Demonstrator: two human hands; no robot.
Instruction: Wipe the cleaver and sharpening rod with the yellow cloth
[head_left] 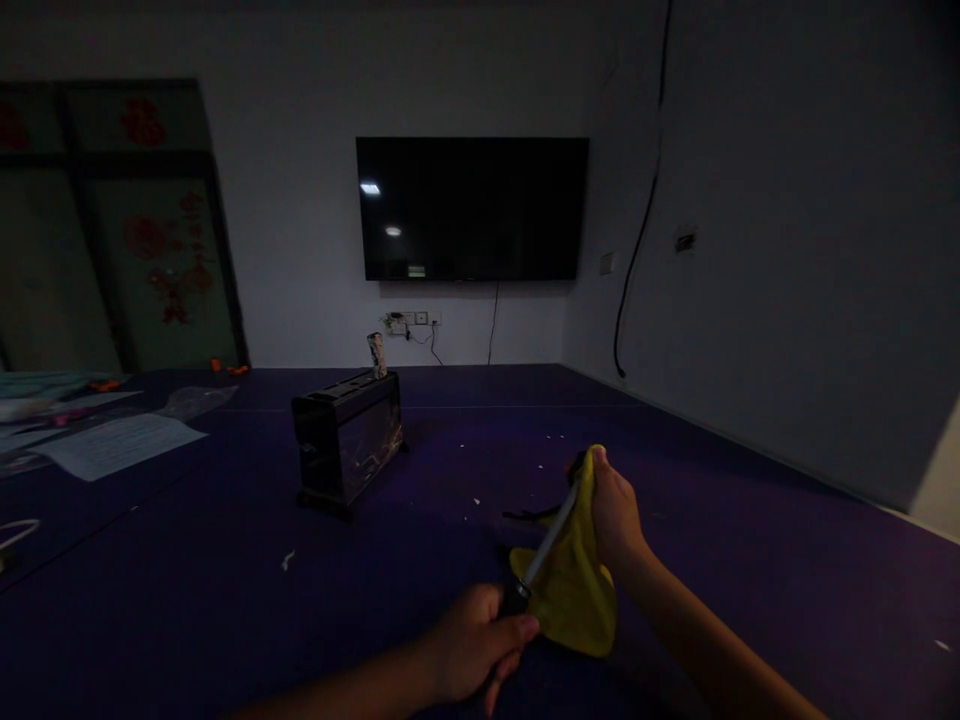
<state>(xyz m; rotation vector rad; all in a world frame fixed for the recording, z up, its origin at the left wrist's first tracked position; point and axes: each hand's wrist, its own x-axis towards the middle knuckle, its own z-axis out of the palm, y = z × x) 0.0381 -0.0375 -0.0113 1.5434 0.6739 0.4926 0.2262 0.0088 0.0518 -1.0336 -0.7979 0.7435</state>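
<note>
My left hand (476, 645), low in the middle, is closed around the black handle of a metal rod (551, 540). Its straight silver shaft slants up and to the right, and its far end looks dark beside the cloth. A yellow cloth (577, 595) hangs along the shaft, its upper edge pinched in my right hand (616, 508). Whether the right fingers also grip the rod's tip through the cloth is hidden. Behind the cloth, a thin dark thing (529, 516) shows, too dim to name.
A black slotted box (349, 440) stands left of centre, a speckled handle (376, 355) sticking out of its top. Small white scraps (476, 501) dot the purple surface (225, 600). Papers (120, 445) lie at left. A television (472, 210) hangs on the wall; a cable (637, 260) dangles at right.
</note>
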